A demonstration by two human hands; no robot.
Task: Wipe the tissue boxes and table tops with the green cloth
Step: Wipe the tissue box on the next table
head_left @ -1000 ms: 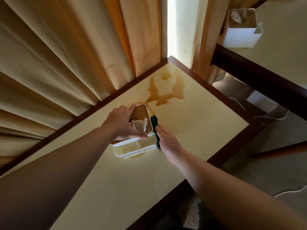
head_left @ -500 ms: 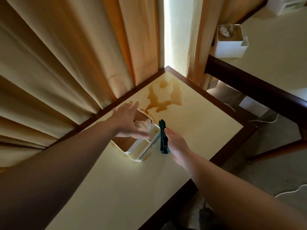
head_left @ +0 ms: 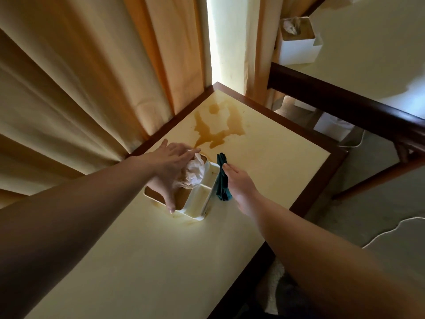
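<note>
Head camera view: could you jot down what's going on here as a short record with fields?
Table: pale yellow top, dark wood edge
Spill: brown puddle near the far corner, unwiped
Tissue box: white, tissue sticking out
Left hand: spread over the box top
Right hand: flat, pressing the cloth
Green cloth: against the box's right side
Second tissue box: on the neighbouring table

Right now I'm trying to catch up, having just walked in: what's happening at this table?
A person is cleaning a white tissue box on a cream table. The left hand steadies the box from above, fingers spread over its top by the tissue. The right hand presses a green cloth flat against the box's side. A brown spill beyond the box is not yet wiped. A second tissue box stands on the neighbouring table.
</note>
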